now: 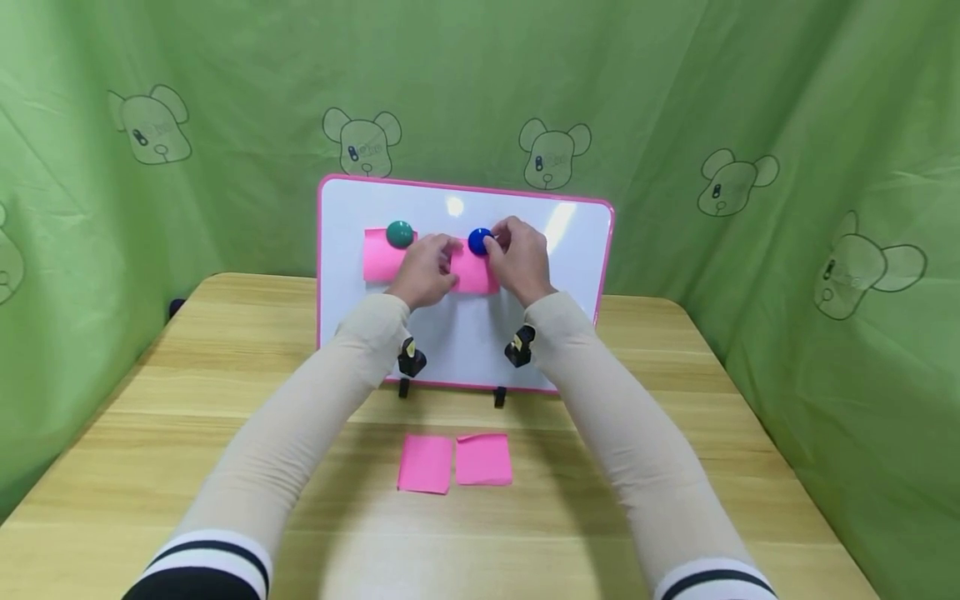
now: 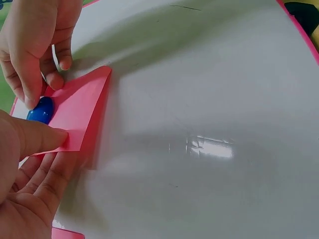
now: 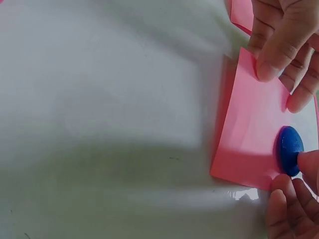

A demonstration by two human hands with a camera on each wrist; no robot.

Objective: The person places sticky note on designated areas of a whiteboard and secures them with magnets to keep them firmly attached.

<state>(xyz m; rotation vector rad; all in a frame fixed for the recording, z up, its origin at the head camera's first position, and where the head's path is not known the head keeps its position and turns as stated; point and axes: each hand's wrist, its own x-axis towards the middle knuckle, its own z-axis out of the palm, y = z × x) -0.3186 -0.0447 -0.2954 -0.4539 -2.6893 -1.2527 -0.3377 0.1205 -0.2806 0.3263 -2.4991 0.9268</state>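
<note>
hands: the left hand point(image 1: 424, 271) pinches the left edge of the upper right pink note point(image 1: 472, 275), thumb on its front face and fingers behind it, as both wrist views confirm. the right hand point(image 1: 522, 260) holds the blue magnet point(image 1: 478, 242) with the thumb tip against it, fingers curled at the right edge of the same note. position: that note is at the front of the whiteboard point(image 1: 461, 343), to the right of the middle of its upper half; the blue magnet lies at the note's upper right part. in the right wrist view the note's lower edge stands a little off the board, with a shadow beside it. whether the magnet bears fully on the board cannot be told. to the left, the upper left pink note point(image 1: 381, 258) is on the board, its upper edge overlapped by the green magnet point(image 1: 400, 234); the left hand partly covers its right side in the head view. the board has a pink rim and leans back slightly on the wooden table point(image 1: 225, 358), two black feet point(image 1: 499, 397) showing at its lower edge. in front of it, two loose pink notes point(image 1: 425, 464) lie side by side on the table, narrowly apart, the right one curled along its top edge. a green curtain point(image 1: 450, 58) printed with bear heads hangs behind and at both sides.
</note>
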